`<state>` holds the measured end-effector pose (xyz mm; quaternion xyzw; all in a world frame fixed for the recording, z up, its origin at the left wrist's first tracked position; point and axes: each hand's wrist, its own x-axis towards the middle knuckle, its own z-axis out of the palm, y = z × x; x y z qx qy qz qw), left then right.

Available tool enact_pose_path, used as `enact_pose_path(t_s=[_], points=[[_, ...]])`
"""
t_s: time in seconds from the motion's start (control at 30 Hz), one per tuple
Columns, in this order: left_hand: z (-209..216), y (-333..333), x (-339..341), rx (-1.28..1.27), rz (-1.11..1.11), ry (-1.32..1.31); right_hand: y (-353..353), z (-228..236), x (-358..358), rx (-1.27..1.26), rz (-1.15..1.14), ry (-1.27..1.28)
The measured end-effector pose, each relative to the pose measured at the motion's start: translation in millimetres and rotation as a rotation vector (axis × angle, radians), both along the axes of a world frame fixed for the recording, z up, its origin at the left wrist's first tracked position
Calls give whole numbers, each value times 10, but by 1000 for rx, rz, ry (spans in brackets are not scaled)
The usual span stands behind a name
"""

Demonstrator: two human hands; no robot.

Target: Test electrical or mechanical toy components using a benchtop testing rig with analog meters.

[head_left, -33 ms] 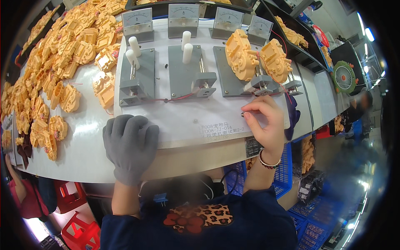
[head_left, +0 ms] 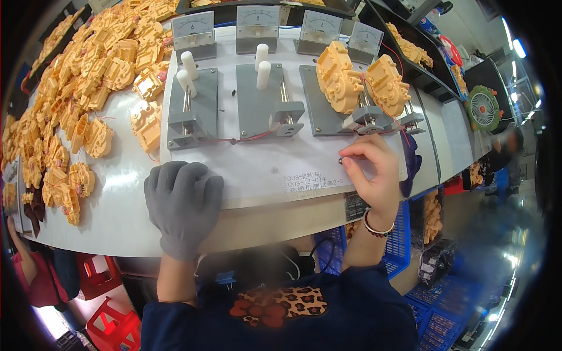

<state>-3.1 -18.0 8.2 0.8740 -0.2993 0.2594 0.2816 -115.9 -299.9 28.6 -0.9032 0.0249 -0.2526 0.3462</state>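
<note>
My right hand (head_left: 372,175), bare with a beaded bracelet at the wrist, pinches a small dark piece (head_left: 341,161) between thumb and forefinger; its kind is too small to make out. On the left, my left hand (head_left: 182,205) wears a grey glove and rests on the white table near its front edge. Its fingers are curled and their tips hidden. Beyond the hands stand grey test fixtures; the left fixture (head_left: 206,105) and the middle fixture (head_left: 249,105) bear white pegs and metal rods. Two yellow plastic housings (head_left: 339,82) with wires sit on the fixtures at right.
A large heap of yellow housings (head_left: 99,64) covers the table's left side. Analog meters (head_left: 257,22) line the back behind the fixtures. Black trays (head_left: 421,67), a green fan (head_left: 485,108) and blue crates (head_left: 401,240) are at right. Red stools (head_left: 114,324) stand lower left, near another person's arm (head_left: 22,251).
</note>
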Motion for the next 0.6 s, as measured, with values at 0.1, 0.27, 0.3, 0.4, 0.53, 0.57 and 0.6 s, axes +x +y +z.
enact_pose_path(t_s=[0.1, 0.27, 0.3, 0.4, 0.53, 0.57, 0.6], points=[[0, 0, -1, 7, 10, -1, 5, 2, 0, 8, 0, -3], [2, -7, 7, 21, 18, 13, 25, 14, 10, 28, 3, 11], [3, -11, 10, 11, 6, -1, 26, 15, 6, 26, 4, 9], [5, -20, 14, 11, 1, -18, 20, -1, -19, 84, 19, 40], [8, -6, -8, 27, 11, -1, -23, -46, -44, 44, 30, -43], [10, -2, -17, 48, 26, 56, -33, -56, -45, 6, 38, -109], [14, -2, -30, 39, 13, 25, -30, -72, -38, 1, 47, -99]])
